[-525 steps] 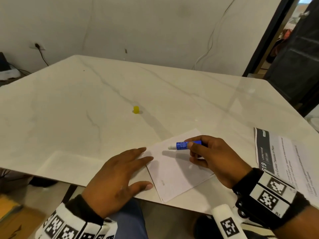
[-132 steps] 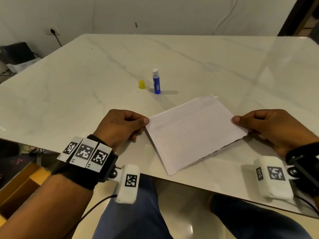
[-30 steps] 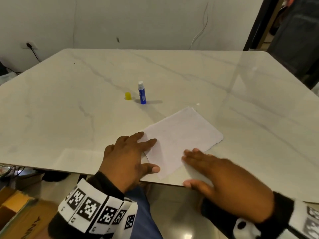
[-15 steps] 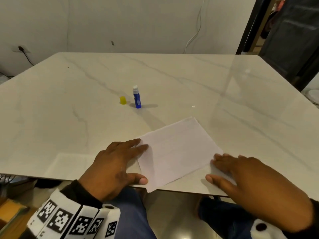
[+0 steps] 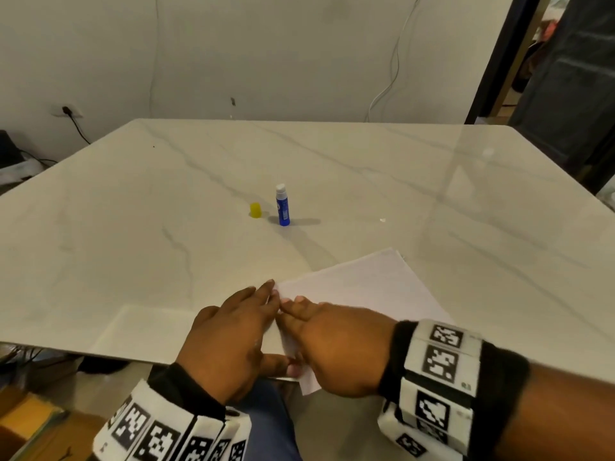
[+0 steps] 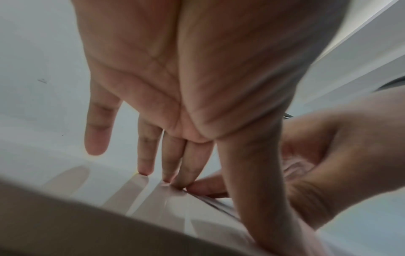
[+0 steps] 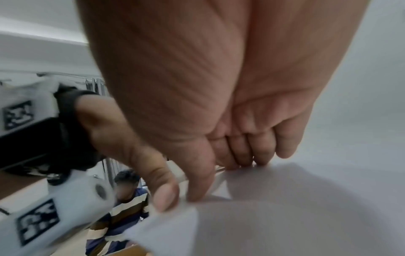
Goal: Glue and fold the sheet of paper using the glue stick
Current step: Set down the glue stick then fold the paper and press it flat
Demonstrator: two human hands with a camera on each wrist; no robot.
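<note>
Two hands meet at the left edge of the folded paper, near the front edge of the pale marble-patterned surface (image 5: 366, 181), which stretches wide and bare behind and to either side of them. The folded white sheet of paper (image 5: 366, 287) lies flat at an angle on the near part of the surface, its lowest corner jutting past the front edge over the person's lap. The left hand (image 5: 229, 337) lies palm down with fingers straight and spread a little, its fingertips (image 6: 144, 170) pressing on the surface beside the paper's left edge and its thumb reaching toward the overhanging corner. The right hand (image 5: 336, 347) lies flat on the paper just beside the left hand, fingers extended and held together, pressing along that same left edge; in the right wrist view its fingertips (image 7: 247, 161) bear on the sheet. Well beyond the paper, out in the middle of the surface, the small blue glue stick with a white tip (image 5: 282, 209) stands upright and uncapped. Just to its left, apart from it, sits the little yellow cap (image 5: 255, 209).
</note>
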